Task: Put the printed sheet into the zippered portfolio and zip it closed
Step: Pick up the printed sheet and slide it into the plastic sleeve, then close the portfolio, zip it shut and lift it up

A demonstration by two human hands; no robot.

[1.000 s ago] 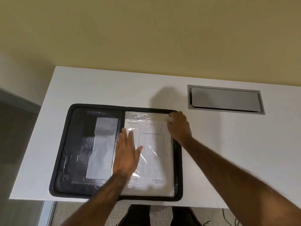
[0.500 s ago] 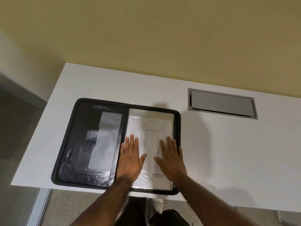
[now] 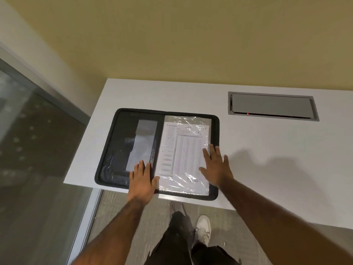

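Observation:
The black zippered portfolio lies open and flat on the white desk, near its front left corner. The printed sheet, in a crinkled clear sleeve, rests on the portfolio's right half. My left hand lies flat with fingers spread over the spine at the lower edge, its thumb touching the sheet. My right hand is flat and spread over the sheet's right edge and the portfolio's right border. Neither hand grips anything.
A grey metal cable hatch is set into the desk at the back right. A glass partition stands left of the desk. The portfolio's lower edge overhangs the desk front slightly. My legs and a white shoe show below.
Both hands have slid apart: the left moved from the sheet toward the spine, the right moved to the sheet's right edge. The camera view shifted so the desk sits further right.

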